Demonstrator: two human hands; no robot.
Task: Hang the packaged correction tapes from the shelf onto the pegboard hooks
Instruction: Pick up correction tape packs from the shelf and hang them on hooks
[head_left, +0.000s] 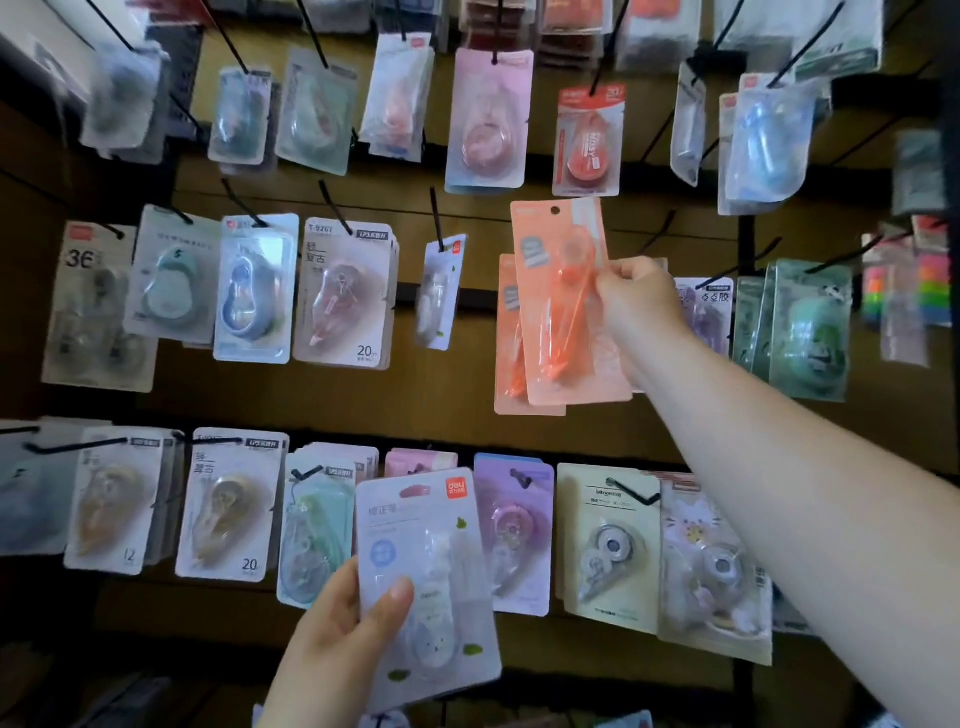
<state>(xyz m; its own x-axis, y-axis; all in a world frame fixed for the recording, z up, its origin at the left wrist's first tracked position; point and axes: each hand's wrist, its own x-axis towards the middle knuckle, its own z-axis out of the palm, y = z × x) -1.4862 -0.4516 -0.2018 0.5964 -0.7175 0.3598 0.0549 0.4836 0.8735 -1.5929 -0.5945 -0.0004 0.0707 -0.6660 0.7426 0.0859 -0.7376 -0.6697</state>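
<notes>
My right hand (636, 304) pinches the right edge of an orange correction tape pack (563, 312), held up against the pegboard (447, 395) at the middle row and overlapping a second orange pack (508, 353) behind it. My left hand (332, 644) grips a pale blue-white pack (431, 582) lower down, thumb across its front.

The widest bare stretch of the pegboard (447, 395) lies mid-frame, between the middle and lower rows of hanging packs (343, 296), and a narrower bare strip runs under the lower row at lower left. Right of centre, above the right hand (636, 299), a black hook (658, 231) juts out over open board. Elsewhere packs hang edge to edge behind long hooks, the hand-held orange pack (566, 301) and white pack (426, 582) cover the centre, and the right forearm (779, 467) crosses the lower right.
</notes>
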